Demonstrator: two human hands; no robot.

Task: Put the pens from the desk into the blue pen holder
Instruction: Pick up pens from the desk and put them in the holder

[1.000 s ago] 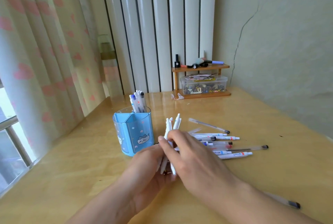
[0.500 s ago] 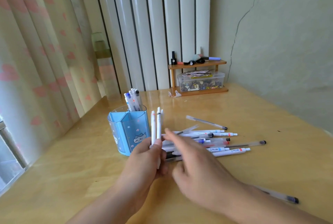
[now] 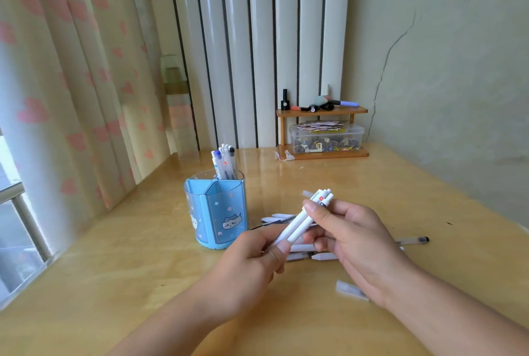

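Note:
A small bundle of white pens (image 3: pixel 300 219) slants up to the right above the desk. My left hand (image 3: pixel 252 267) grips its lower end and my right hand (image 3: pixel 349 235) pinches its upper end. The blue pen holder (image 3: pixel 216 212), with cat pictures, stands just left of my hands and has several pens (image 3: pixel 224 162) upright in its back compartment. More loose pens (image 3: pixel 279 217) lie on the wooden desk (image 3: pixel 372 184) behind and under my hands, partly hidden. A clear pen (image 3: pixel 412 240) shows at the right and another pen (image 3: pixel 350 290) lies under my right wrist.
A small wooden shelf (image 3: pixel 322 111) with a clear box of small items (image 3: pixel 326 138) stands at the desk's back against the wall. Curtains (image 3: pixel 71 84) and a window lie along the left edge. The green wall borders the desk on the right.
The pens in my left hand have tilted from upright to slanting right. My right hand, which was reaching over the loose pens, has come up and now pinches the bundle's top.

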